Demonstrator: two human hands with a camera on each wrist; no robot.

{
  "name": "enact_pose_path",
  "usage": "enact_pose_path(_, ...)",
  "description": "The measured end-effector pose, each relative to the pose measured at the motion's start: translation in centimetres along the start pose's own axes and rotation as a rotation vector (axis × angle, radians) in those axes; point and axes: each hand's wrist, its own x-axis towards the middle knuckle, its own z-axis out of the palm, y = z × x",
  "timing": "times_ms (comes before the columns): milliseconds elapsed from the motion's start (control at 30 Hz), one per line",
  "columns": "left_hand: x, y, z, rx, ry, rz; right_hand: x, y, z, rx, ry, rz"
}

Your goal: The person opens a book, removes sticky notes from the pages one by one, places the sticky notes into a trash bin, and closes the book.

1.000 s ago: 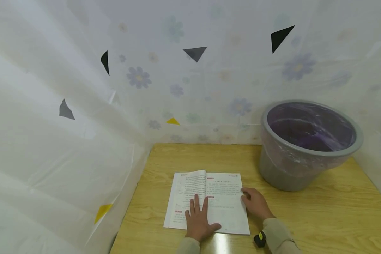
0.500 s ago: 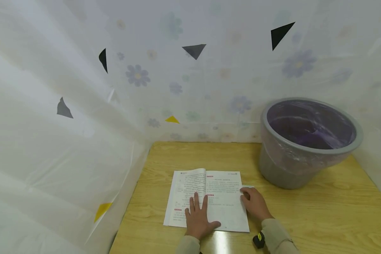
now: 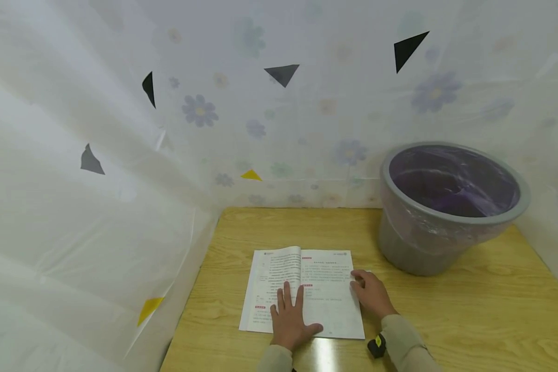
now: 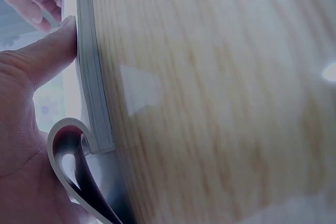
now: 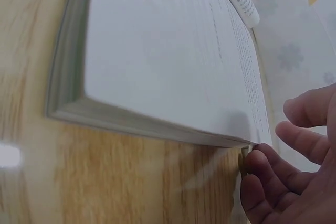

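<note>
An open book (image 3: 325,310) with printed pages lies on the wooden table. My left hand (image 3: 289,323) rests on it with spread fingers, across the lower left page and the spine. The left wrist view has the thumb (image 4: 52,51) along the book's near edge, beside a curled-over page (image 4: 65,129). At the right page's outer edge is my right hand (image 3: 373,293), fingers bent. In the right wrist view its lower fingertips (image 5: 260,163) meet the page edge by a thin strip (image 5: 243,161), while two digits stay above. Whether they pinch a page I cannot tell.
A grey bin (image 3: 418,253) lined with a purple-tinted bag stands at the right rear of the table (image 3: 269,227). White flowered sheeting (image 3: 307,129) hangs behind and at the left. A small black device (image 3: 376,345) sits at my right wrist.
My right hand has slid slightly up along the page edge. The pale strip that showed behind its fingers half a second ago is now mostly hidden. My left hand stays in place.
</note>
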Motion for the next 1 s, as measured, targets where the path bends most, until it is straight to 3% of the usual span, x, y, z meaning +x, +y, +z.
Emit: enact_pose_path(1000,0.1,0.0,-0.3,0.007,-0.017,0.005,1.2,-0.9,0.5,0.1,0.01,0.125)
